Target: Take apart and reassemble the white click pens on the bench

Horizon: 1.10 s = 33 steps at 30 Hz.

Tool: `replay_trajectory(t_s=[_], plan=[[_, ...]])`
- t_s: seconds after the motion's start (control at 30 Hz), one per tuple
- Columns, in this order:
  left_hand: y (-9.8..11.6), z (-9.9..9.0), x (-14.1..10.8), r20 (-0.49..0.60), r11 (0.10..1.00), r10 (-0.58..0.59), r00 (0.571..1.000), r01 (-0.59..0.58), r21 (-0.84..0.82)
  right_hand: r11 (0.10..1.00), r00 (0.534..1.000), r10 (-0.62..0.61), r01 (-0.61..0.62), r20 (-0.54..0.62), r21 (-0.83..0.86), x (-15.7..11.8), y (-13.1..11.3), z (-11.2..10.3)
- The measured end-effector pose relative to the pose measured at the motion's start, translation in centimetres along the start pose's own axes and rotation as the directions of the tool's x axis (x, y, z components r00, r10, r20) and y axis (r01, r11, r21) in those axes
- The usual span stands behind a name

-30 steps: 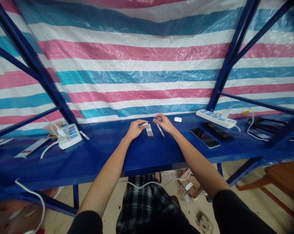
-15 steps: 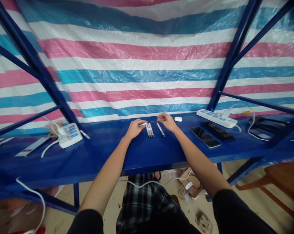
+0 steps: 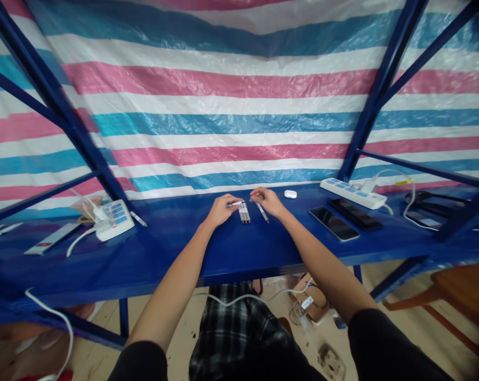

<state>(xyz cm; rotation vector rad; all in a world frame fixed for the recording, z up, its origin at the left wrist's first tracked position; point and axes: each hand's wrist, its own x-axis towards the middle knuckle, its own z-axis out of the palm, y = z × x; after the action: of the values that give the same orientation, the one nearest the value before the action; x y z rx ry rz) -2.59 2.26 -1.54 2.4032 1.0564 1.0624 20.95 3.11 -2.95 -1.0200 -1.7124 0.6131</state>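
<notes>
On the blue table [image 3: 247,251], a row of pens [image 3: 244,213] is laid side by side, so that portion may be judged already arranged. Over the row's far end, a white-bodied pen [image 3: 234,203] is grasped lengthwise between the thumb and fingers of the left hand [image 3: 220,211]. Beyond the row's far right corner, the fingertips of the right hand [image 3: 270,202] are brought together near that pen's dark end; whether anything is gripped there cannot be told. The held pen seems to be mid-handling, as it has not been set down. Just right of the row, a separate pen [image 3: 262,212] is seen lying apart, apparently not yet joined to it.
</notes>
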Motion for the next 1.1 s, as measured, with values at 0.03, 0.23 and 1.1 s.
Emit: replay_trajectory(t_s=[0.03,0.23,1.1], plan=[[-0.1,0.0,0.0,-0.003,1.000,-0.004,1.000,0.004,-0.008,1.000,1.000,-0.002,0.002,-0.008,-0.009,0.0,0.0,0.0],[-0.2,0.3,0.1,-0.029,0.991,-0.078,0.997,0.074,-0.107,1.000,0.999,0.025,-0.025,-0.023,0.015,0.2,-0.1,-0.1],[0.3,0.6,0.3,0.089,0.866,-0.183,0.979,0.203,-0.456,0.990,0.990,-0.103,0.092,0.099,0.109,-0.8,-1.3,0.8]])
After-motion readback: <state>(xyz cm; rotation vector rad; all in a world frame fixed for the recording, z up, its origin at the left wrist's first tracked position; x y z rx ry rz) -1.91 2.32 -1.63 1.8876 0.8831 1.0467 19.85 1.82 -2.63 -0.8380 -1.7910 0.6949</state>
